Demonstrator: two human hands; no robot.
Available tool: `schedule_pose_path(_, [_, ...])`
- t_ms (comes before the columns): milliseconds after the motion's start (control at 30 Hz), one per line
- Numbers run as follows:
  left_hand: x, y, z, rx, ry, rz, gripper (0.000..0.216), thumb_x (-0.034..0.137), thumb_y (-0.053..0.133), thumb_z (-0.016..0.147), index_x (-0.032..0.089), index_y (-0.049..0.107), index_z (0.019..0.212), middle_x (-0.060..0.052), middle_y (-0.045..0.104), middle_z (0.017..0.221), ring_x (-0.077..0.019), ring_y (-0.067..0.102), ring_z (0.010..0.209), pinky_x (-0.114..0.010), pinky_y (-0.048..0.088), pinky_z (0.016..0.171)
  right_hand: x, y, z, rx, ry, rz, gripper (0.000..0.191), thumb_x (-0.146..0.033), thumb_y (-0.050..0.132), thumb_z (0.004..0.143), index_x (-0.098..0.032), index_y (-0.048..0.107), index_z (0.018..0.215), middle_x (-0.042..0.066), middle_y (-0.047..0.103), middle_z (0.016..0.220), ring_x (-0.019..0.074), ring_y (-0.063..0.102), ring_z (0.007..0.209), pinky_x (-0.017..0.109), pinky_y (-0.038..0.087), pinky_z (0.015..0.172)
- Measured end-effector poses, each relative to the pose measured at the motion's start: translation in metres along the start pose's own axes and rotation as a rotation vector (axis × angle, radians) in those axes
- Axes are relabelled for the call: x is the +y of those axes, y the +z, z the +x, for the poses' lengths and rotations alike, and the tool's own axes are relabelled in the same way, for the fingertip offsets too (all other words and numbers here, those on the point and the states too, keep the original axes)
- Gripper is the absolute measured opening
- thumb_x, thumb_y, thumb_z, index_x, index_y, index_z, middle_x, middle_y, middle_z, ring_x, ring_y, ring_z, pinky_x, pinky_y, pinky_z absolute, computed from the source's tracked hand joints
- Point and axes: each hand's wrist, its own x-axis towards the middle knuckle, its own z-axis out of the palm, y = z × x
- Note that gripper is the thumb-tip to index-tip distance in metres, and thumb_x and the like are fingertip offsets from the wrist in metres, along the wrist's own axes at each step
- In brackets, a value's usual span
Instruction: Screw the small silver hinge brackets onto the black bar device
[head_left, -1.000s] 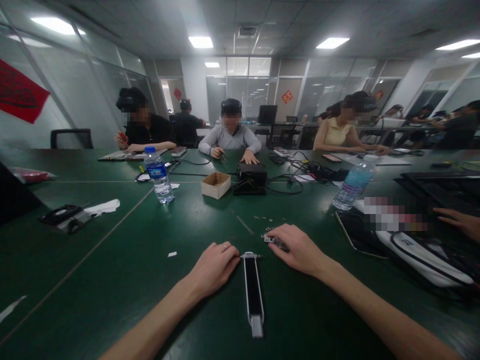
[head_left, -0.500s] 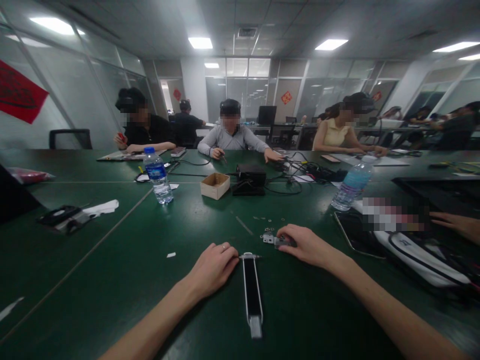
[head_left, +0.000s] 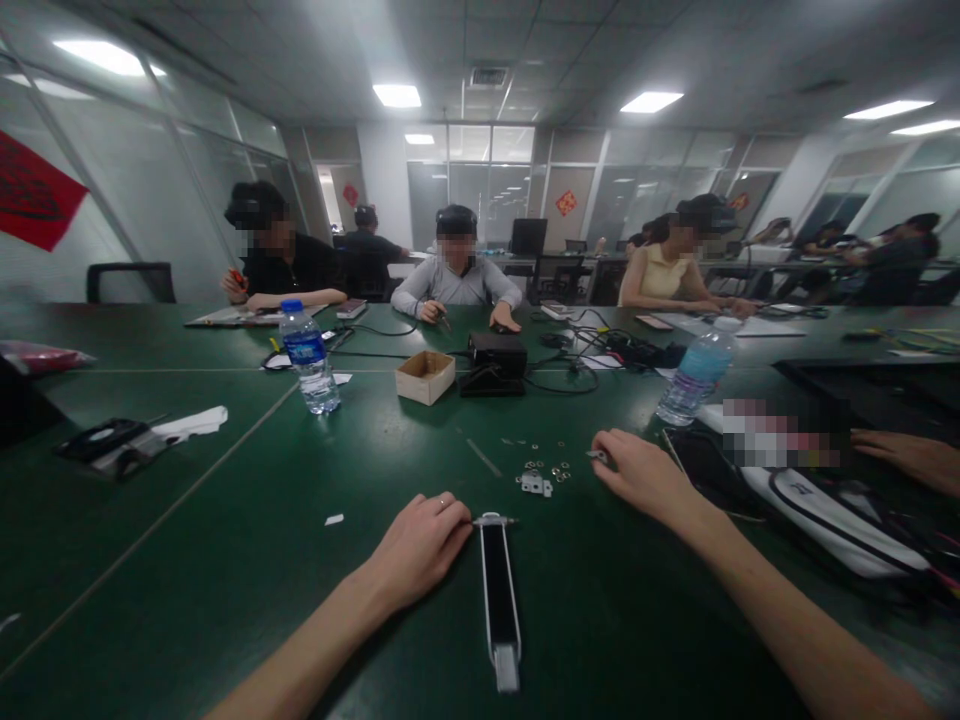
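We see the bar (head_left: 497, 585) lying on the table (head_left: 615, 620). At its far end, our left hand (head_left: 427, 540) touches the rod (head_left: 512, 521); its fingers are bent, but we cannot tell if they grip. To the right beyond the bar, our right hand (head_left: 637, 470) pinches a small metal piece (head_left: 598, 456). Just beyond the bar lie a plate (head_left: 535, 485) and rings (head_left: 556, 471). Farther beyond it stands the open box (head_left: 415, 387), whose contents we cannot make out, and, to its left, a bottle (head_left: 306, 350) containing clear liquid.
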Motion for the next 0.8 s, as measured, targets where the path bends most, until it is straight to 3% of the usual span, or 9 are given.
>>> schedule_pose_path(100, [0.000, 0.001, 0.000, 0.000, -0.002, 0.006, 0.018, 0.024, 0.040, 0.098, 0.020, 0.057, 0.097, -0.003, 0.061, 0.094, -0.0182, 0.057, 0.083, -0.031, 0.041, 0.074, 0.014, 0.011, 0.003, -0.056, 0.058, 0.061, 0.011, -0.018, 0.054, 0.082, -0.018, 0.059, 0.091, 0.005, 0.061, 0.085, 0.0182, 0.059, 0.075, 0.029, 0.043, 0.068])
schedule_pose_path(233, [0.002, -0.002, 0.001, -0.008, -0.017, -0.003, 0.018, 0.023, 0.040, 0.098, 0.021, 0.058, 0.097, -0.003, 0.061, 0.094, -0.0181, 0.057, 0.082, -0.030, 0.041, 0.074, 0.018, 0.019, 0.006, -0.106, 0.061, 0.155, 0.014, -0.028, 0.057, 0.084, -0.017, 0.061, 0.091, 0.005, 0.061, 0.080, 0.0189, 0.059, 0.073, 0.030, 0.045, 0.067])
schedule_pose_path(467, [0.003, -0.004, 0.000, -0.004, -0.018, -0.009, 0.017, 0.022, 0.040, 0.098, 0.020, 0.057, 0.096, -0.003, 0.061, 0.094, -0.0175, 0.057, 0.080, -0.031, 0.040, 0.073, -0.011, 0.017, 0.001, -0.013, -0.047, 0.169, 0.019, -0.029, 0.052, 0.089, -0.016, 0.063, 0.097, 0.009, 0.060, 0.098, 0.0223, 0.059, 0.089, 0.035, 0.047, 0.078])
schedule_pose_path(633, [0.003, -0.003, -0.001, 0.000, -0.028, -0.010, 0.016, 0.022, 0.041, 0.098, 0.021, 0.058, 0.096, -0.002, 0.061, 0.094, -0.0178, 0.057, 0.081, -0.031, 0.039, 0.073, -0.033, 0.015, -0.001, -0.078, -0.109, 0.165, 0.018, -0.027, 0.051, 0.090, -0.019, 0.066, 0.097, 0.009, 0.062, 0.097, 0.0238, 0.059, 0.090, 0.039, 0.049, 0.079])
schedule_pose_path(800, [0.004, -0.004, -0.002, -0.002, -0.029, -0.015, 0.015, 0.020, 0.042, 0.097, 0.021, 0.057, 0.097, -0.003, 0.061, 0.094, -0.0182, 0.057, 0.083, -0.031, 0.039, 0.073, -0.035, 0.016, -0.001, -0.103, -0.079, 0.194, 0.016, -0.024, 0.051, 0.089, -0.019, 0.066, 0.093, 0.009, 0.063, 0.094, 0.0232, 0.059, 0.087, 0.038, 0.050, 0.076])
